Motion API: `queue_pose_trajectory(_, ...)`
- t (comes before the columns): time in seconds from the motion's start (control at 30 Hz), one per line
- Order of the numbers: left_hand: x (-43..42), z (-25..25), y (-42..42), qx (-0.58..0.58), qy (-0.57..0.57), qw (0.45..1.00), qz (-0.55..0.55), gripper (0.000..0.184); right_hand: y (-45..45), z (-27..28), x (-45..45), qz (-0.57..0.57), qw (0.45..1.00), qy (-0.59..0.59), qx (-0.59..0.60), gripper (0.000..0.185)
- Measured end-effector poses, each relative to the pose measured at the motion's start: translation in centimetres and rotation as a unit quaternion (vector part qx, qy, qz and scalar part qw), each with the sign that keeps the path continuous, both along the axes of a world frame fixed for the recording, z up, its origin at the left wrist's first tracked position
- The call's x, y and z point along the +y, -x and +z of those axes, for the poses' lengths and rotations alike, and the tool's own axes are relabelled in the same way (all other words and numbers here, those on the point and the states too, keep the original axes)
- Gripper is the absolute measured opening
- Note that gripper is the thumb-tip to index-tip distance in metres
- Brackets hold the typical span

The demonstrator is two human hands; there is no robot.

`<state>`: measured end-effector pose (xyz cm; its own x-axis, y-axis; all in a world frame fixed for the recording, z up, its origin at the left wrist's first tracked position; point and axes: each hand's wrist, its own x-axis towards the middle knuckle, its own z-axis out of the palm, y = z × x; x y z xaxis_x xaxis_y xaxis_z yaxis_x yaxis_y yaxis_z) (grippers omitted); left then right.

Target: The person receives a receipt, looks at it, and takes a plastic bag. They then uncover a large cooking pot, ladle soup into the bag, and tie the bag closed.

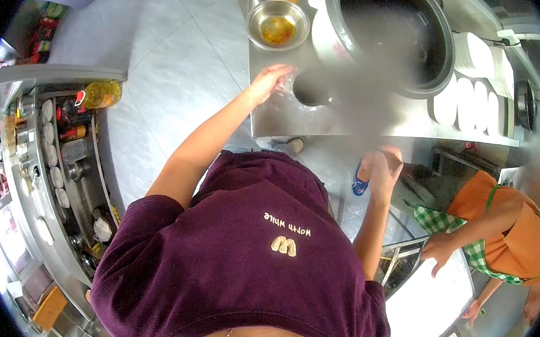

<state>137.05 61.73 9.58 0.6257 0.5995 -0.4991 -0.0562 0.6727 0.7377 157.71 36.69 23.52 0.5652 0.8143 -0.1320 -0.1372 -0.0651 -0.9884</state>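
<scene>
My left hand [270,84] reaches over the steel counter, its fingers closed on the edge of something clear and thin, like plastic film [285,85]. Right beside it is a round dark shape [310,90], partly lost in a grey blur; I cannot tell if it is a bowl or an opening. Below the counter edge is my right hand [386,167], bent at the wrist, with its fingers smeared by the same blur. A metal bowl [256,34] with yellow-brown liquid stands just beyond my left hand. Close to it is a large pot [444,68] with a dark inside.
Stacked white dishes [470,54] line the right of the counter [268,120]. A co-worker in orange [503,221] with a green checked apron has a hand over a white surface [434,311]. On the left, shelves hold bottles and an oil jug [103,95].
</scene>
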Motion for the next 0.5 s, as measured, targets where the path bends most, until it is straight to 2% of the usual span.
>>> queue_pose_trajectory(0.07, -0.3, 0.7, -0.1, 0.012, 0.01, 1.0, -0.003, 0.024, 0.2, -0.4, 0.2, -0.007, 0.999, 0.035, 0.017, 0.012)
queue_pose_trajectory(0.1, -0.3, 0.4, -0.1, 0.016, 0.007, 1.0, -0.006, 0.024, 0.3, -0.6, 0.4, -0.004, 0.999, 0.016, 0.039, 0.012)
queue_pose_trajectory(0.23, -0.4, -0.3, 0.0, 0.025, 0.008, 1.0, -0.008, 0.024, 0.6, -1.6, 1.4, 0.034, 0.998, 0.03, -0.04, 0.012)
queue_pose_trajectory(0.37, -0.4, -0.5, 0.2, 0.024, 0.016, 1.0, 0.001, 0.027, 3.3, 0.2, 3.0, 0.013, 1.0, 0.022, -0.006, 0.012)
queue_pose_trajectory(0.4, -0.4, -0.6, 0.3, 0.021, 0.021, 1.0, 0.004, 0.028, 3.6, 0.3, 3.5, 0.043, 0.998, -0.001, -0.035, 0.011)
queue_pose_trajectory(0.5, -0.3, -0.9, 0.4, 0.005, 0.042, 0.999, 0.021, 0.03, 4.6, 0.3, 3.9, 0.101, 0.975, 0.042, -0.192, 0.012)
